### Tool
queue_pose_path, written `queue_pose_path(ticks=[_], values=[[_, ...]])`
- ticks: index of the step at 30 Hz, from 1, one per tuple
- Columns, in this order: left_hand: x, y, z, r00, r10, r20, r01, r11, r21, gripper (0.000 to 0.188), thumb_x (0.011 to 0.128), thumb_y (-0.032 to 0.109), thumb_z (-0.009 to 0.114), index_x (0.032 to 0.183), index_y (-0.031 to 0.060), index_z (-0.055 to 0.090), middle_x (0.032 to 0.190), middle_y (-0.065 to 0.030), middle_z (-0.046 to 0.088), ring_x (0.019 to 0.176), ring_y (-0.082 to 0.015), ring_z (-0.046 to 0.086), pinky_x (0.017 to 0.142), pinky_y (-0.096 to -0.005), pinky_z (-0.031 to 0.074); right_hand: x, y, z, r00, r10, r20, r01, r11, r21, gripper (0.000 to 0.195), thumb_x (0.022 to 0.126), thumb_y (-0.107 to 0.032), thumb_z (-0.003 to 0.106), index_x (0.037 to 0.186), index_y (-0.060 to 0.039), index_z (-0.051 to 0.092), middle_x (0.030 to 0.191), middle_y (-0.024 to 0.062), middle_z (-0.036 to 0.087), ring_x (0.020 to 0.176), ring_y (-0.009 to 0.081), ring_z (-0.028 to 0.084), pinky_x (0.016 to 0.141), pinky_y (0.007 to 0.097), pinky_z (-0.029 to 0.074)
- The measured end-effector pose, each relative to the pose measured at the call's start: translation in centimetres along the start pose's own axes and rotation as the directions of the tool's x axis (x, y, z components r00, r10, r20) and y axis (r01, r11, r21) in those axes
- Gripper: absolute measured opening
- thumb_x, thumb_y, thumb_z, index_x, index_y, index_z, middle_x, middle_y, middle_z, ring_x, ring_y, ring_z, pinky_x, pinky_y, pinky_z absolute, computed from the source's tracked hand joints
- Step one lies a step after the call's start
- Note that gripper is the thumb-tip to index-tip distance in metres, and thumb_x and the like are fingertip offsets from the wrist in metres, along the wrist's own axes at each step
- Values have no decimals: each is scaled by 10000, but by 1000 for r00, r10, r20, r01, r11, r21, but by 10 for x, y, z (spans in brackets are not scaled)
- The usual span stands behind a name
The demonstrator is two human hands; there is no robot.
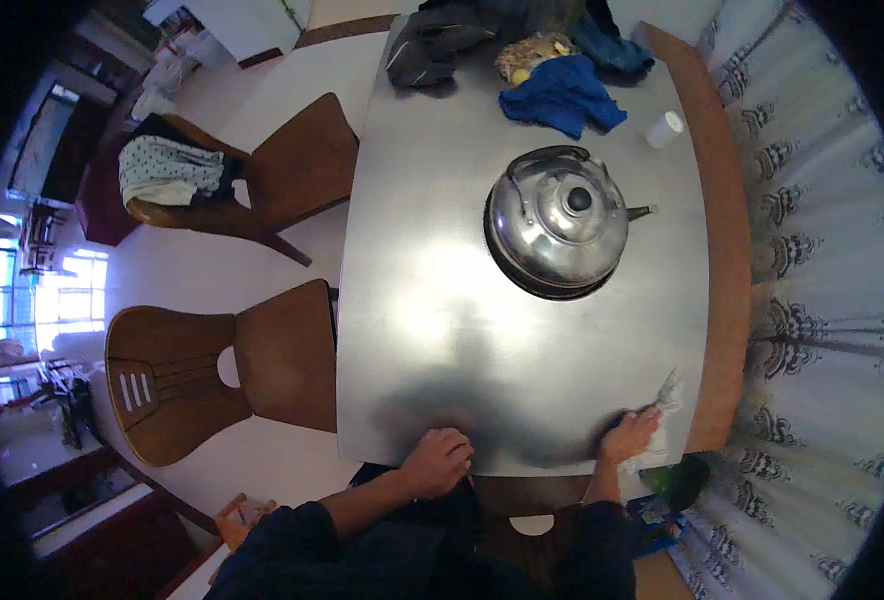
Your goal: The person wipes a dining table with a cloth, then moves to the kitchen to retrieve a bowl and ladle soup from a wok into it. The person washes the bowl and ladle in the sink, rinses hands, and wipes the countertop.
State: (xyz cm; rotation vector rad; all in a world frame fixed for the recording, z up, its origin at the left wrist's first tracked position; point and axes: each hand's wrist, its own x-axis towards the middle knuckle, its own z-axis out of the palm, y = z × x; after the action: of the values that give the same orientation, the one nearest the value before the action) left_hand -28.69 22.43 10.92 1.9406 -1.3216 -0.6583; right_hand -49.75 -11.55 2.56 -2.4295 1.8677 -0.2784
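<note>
My right hand [629, 436] presses on a crumpled white cloth [663, 431] at the near right corner of the metal-topped table [412, 225]. Part of the cloth spreads out beyond my fingers, along the right edge. At the table's near edge is my left hand [437, 463], its fingers curled in and nothing visible in them; the palm is hidden. Farther up the table, well apart from both hands, stands a shiny metal kettle [562, 225] with a black lid knob. Its spout points right.
At the far end lie a blue cloth [562, 97], a bag of food [533, 56] and dark garments [442, 45]. A white cup [665, 130] is near the right edge. Wooden chairs [284, 345] line the left side, and a patterned curtain [794, 300] hangs on the right.
</note>
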Motion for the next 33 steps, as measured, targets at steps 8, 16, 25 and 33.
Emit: queue_pose_path(ticks=[8, 16, 25, 33], values=[[-28, -31, -14, 977, -57, -206, 62, 998, 18, 235, 815, 139, 691, 1028, 50, 645, 1051, -121, 606, 1000, -319, 585, 862, -453, 463, -110, -153, 7, 839, -518, 168, 487, 852, 194, 742, 916, -379, 541, 1526, -28, 305, 1617, 214, 195, 1488, 426, 157, 1170, 597, 87], [-58, -57, -30, 967, -163, -194, 158, 987, -42, 215, 796, 87, 704, 996, 36, 642, 1039, -142, 616, 992, -348, 597, 870, -463, 477, -50, -377, 34, 446, -880, 164, 803, 474, 361, 646, 956, -347, 499, 1504, -41, 346, 1590, 153, 302, 1466, 375, 251, 1184, 542, 155], [-37, -65, -62, 870, -396, -294, 334, 911, -242, 253, 867, 123, 654, 1095, 24, 607, 1114, -177, 602, 1036, -378, 581, 911, -463, 474, -117, -331, 14, 253, -902, 349, 848, 380, 369, 643, 920, -289, 554, 1492, -60, 369, 1559, 137, 348, 1426, 373, 320, 1164, 532, 233], [-48, -60, -62, 878, -473, -72, 396, 803, -445, 275, 944, 186, 599, 1164, 22, 585, 1124, -181, 603, 1055, -380, 586, 923, -443, 481, -91, -191, -3, 607, -716, 344, 642, 698, 319, 760, 854, -261, 632, 1498, 0, 325, 1503, 272, 369, 1407, 433, 312, 1137, 561, 239]])
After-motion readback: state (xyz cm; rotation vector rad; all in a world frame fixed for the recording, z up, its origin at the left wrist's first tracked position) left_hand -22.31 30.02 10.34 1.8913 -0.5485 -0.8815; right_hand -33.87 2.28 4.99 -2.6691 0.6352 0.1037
